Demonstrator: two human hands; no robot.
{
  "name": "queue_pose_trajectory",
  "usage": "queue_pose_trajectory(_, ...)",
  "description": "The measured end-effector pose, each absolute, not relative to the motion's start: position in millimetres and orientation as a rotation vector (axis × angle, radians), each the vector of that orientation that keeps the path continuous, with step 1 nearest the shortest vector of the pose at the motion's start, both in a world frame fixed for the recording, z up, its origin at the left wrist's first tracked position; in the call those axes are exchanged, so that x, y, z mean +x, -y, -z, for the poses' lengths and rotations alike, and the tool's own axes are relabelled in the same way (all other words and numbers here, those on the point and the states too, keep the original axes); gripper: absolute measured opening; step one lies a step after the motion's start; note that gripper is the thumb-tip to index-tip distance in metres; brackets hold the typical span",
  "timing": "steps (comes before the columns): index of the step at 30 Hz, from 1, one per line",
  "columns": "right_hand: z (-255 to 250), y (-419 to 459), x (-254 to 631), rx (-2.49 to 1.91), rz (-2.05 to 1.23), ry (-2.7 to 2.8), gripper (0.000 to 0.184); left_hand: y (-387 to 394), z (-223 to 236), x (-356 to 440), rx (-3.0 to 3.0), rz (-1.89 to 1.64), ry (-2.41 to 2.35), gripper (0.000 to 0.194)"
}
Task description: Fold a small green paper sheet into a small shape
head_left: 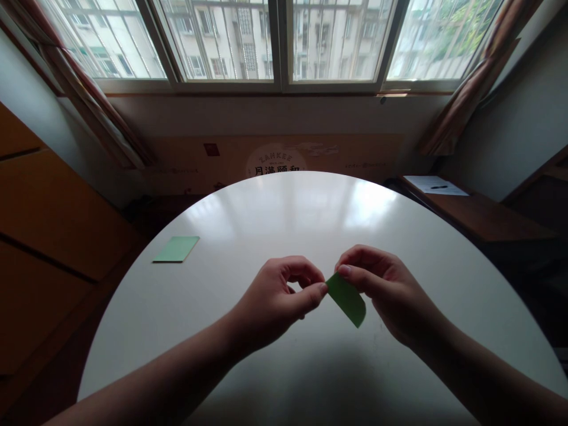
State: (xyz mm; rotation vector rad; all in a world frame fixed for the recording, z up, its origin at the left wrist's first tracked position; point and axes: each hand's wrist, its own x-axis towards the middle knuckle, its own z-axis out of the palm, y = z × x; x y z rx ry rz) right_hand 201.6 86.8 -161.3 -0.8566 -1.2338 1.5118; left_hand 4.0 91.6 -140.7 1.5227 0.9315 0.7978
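A small piece of green paper (348,300) is held up over the white table (213,361), its lower end curling and hanging free. My left hand (284,293) pinches the paper's left corner between thumb and forefinger. At the upper edge, my right hand (384,284) grips it the same way, thumb on the near face. Whether the paper is folded or a single layer, I cannot tell. To the left on the table lies a light green pad of square paper (176,249), apart from both hands.
Beyond the table's far edge stands a printed orange-brown board (373,151) under the windows. A brown side table (492,213) at right bears a white sheet (426,184) with a pen (439,187) on it. Wooden cabinets (53,207) stand at left.
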Motion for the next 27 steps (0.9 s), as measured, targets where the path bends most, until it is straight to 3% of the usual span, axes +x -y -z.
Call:
queue_pose_trajectory(10, 162.7, -89.3, 202.0, -0.904, -1.561, 1.273, 0.02, -92.3, 143.2, 1.3, 1.471, -0.851, -0.945, 0.01)
queue_pose_trajectory(27, 159.3, -87.5, 198.8, -0.922, -1.567, 1.339, 0.017, -93.0, 139.9, 5.1, 1.489, -0.852, -0.999, 0.009)
